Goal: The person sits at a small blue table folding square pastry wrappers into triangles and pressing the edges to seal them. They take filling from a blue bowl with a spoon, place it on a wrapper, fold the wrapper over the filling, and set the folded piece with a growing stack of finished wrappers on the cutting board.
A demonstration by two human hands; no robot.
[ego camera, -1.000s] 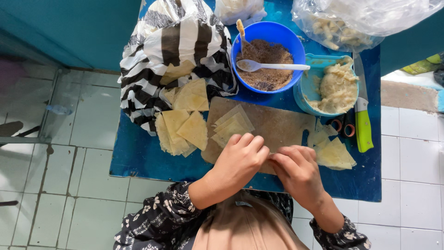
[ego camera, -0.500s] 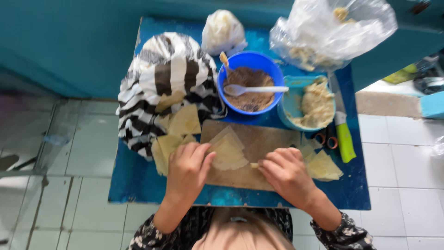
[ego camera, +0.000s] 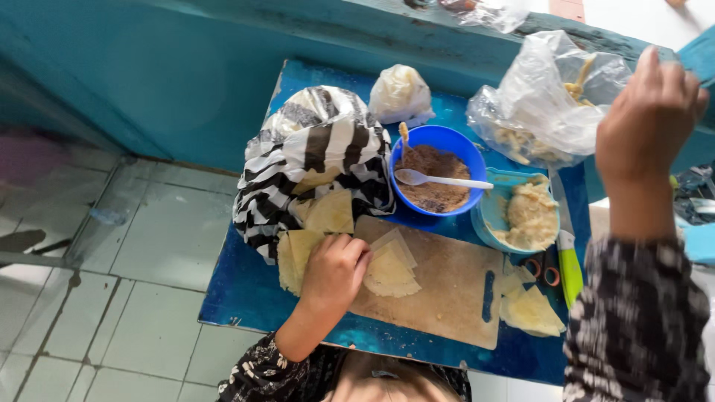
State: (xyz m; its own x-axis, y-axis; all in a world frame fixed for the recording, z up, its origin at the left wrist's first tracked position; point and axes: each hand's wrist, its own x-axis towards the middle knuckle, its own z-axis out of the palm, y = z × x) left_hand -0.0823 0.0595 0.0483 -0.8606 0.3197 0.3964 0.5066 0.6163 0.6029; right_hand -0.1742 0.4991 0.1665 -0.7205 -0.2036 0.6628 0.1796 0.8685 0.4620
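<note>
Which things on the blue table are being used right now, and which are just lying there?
In use:
left hand
pastry sheets on the wooden board
wooden board
right hand, raised, holding nothing visible

Lying about:
blue bowl of brown filling
white spoon
green-handled knife
clear plastic bag

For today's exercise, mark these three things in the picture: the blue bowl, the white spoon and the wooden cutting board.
blue bowl [ego camera: 468, 147]: head view, on its right rim.
white spoon [ego camera: 411, 177]: head view, on the scoop end lying over the brown filling.
wooden cutting board [ego camera: 447, 283]: head view, on the bare middle of the board.
</note>
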